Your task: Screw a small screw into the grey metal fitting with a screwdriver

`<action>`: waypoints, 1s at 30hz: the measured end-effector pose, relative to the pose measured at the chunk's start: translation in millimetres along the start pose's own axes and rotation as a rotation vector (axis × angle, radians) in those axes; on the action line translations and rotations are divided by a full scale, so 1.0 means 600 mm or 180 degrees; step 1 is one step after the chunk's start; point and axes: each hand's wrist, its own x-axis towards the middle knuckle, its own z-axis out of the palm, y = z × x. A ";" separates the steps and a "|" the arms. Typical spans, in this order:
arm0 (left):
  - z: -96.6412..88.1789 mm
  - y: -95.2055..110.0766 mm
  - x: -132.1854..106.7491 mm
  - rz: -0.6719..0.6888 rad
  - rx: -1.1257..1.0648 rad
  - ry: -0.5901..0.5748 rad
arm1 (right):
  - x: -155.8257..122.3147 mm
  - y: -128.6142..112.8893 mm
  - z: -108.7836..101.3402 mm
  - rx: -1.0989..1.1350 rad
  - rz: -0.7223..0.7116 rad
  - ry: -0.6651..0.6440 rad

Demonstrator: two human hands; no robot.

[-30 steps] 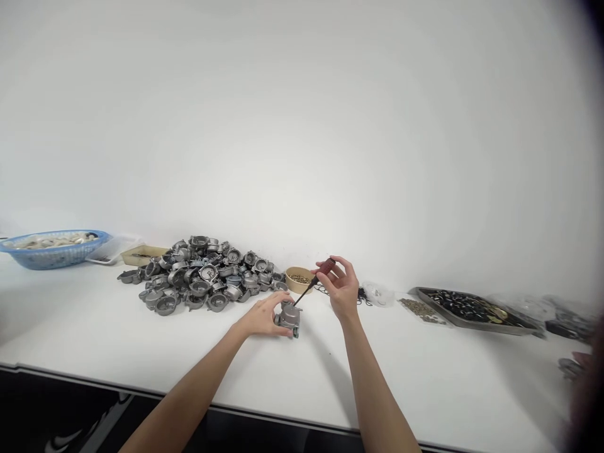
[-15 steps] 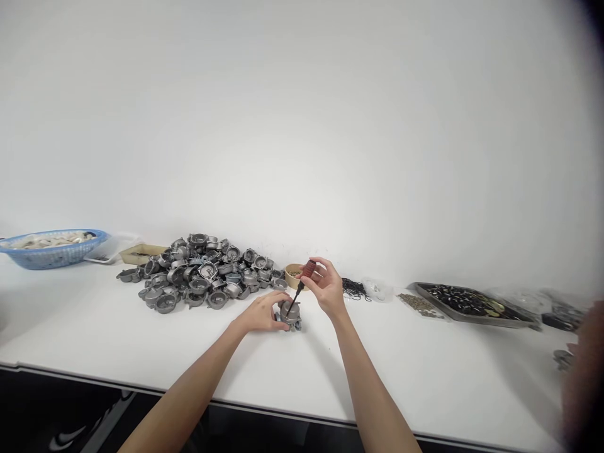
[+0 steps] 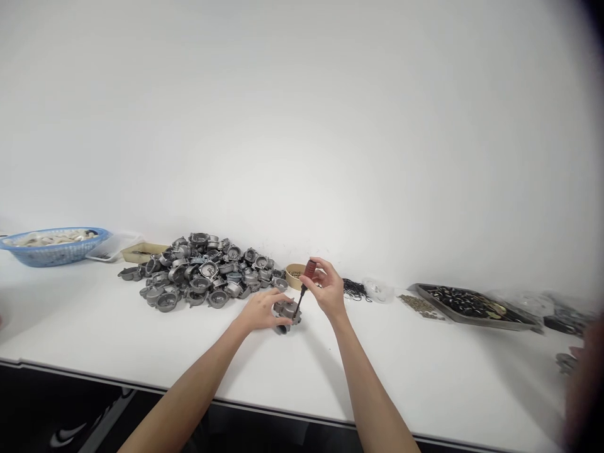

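Observation:
On the white table, my left hand (image 3: 264, 310) grips a grey metal casting (image 3: 285, 309), thumb at the near side and fingers over the far side. A screwdriver (image 3: 309, 269) with a dark red handle is pinched by the fingertips of my right hand (image 3: 328, 289). Its black shaft slants down to the left, and the tip meets the right part of the casting. Whether a screw sits under the tip is too small to see. To the left lies a heap of similar grey castings (image 3: 201, 284), round and cup-shaped.
Behind my hands stands a round tan tub (image 3: 292, 281) of small brass-coloured parts. Right of it lie black rings (image 3: 355, 289), a pile of small parts (image 3: 419, 306) and a grey tray (image 3: 472, 322). A blue basket (image 3: 56, 255) is far left. Another person's blurred arm (image 3: 585, 377) shows at right.
The casting has turned in my left hand, and the screwdriver tip has shifted slightly right to another spot on it. The screwdriver stands a little steeper.

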 end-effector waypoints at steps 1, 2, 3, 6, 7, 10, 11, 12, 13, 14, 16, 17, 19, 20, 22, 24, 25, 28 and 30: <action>-0.003 0.000 0.000 -0.0014 0.0011 -0.0008 | 0.000 0.001 -0.001 0.0029 -0.0048 -0.0033; -0.005 0.000 0.000 -0.0031 0.0013 -0.0017 | -0.001 0.001 -0.003 0.0112 -0.0059 -0.0091; -0.006 0.000 0.001 -0.0046 0.0009 -0.0026 | -0.001 0.002 -0.005 0.0187 -0.0026 -0.0143; -0.008 0.001 0.001 -0.0076 -0.0030 -0.0031 | 0.000 0.005 -0.009 0.0184 0.0168 -0.0095; -0.008 0.002 0.001 -0.0078 -0.0052 -0.0022 | 0.001 0.005 -0.010 0.0070 0.0198 -0.0024; -0.008 0.005 0.001 -0.0075 -0.0151 0.0021 | 0.002 0.004 -0.012 -0.0179 0.0054 -0.0012; -0.007 0.006 0.001 -0.0076 -0.0195 0.0029 | 0.002 0.002 -0.012 -0.0111 0.0012 -0.0145; -0.007 0.007 0.001 -0.0080 -0.0245 0.0028 | 0.002 0.001 -0.011 0.0016 0.0006 -0.0297; -0.006 0.007 0.001 -0.0090 -0.0298 0.0016 | 0.002 0.001 -0.010 0.0153 0.0047 -0.0412; -0.005 0.006 0.001 -0.0106 -0.0354 -0.0006 | 0.001 0.001 -0.008 0.0226 0.0115 -0.0444; -0.001 0.005 0.001 -0.0157 -0.0463 -0.0074 | 0.001 0.002 -0.003 0.0086 0.0233 -0.0253; 0.001 0.004 0.002 -0.0189 -0.0509 -0.0111 | 0.000 0.004 -0.002 -0.0071 0.0255 -0.0106; 0.004 0.002 0.002 -0.0244 -0.0580 -0.0175 | -0.001 0.006 0.000 -0.0279 0.0231 0.0075; 0.005 0.001 0.002 -0.0261 -0.0605 -0.0197 | -0.001 0.007 -0.001 -0.0267 0.0201 0.0079; 0.006 0.000 0.002 -0.0287 -0.0630 -0.0212 | -0.002 0.009 -0.002 -0.0039 0.0149 -0.0002; 0.006 0.001 0.002 -0.0314 -0.0623 -0.0212 | -0.001 0.010 -0.003 0.0180 0.0177 -0.0063; 0.005 0.001 0.001 -0.0331 -0.0609 -0.0215 | -0.001 0.011 -0.003 0.0181 0.0236 -0.0040; 0.006 0.002 0.001 -0.0399 -0.0563 -0.0242 | 0.002 0.015 -0.004 -0.0079 0.0411 0.0150; 0.009 0.004 0.001 -0.0452 -0.0545 -0.0255 | 0.004 0.017 -0.006 -0.0082 0.0338 0.0116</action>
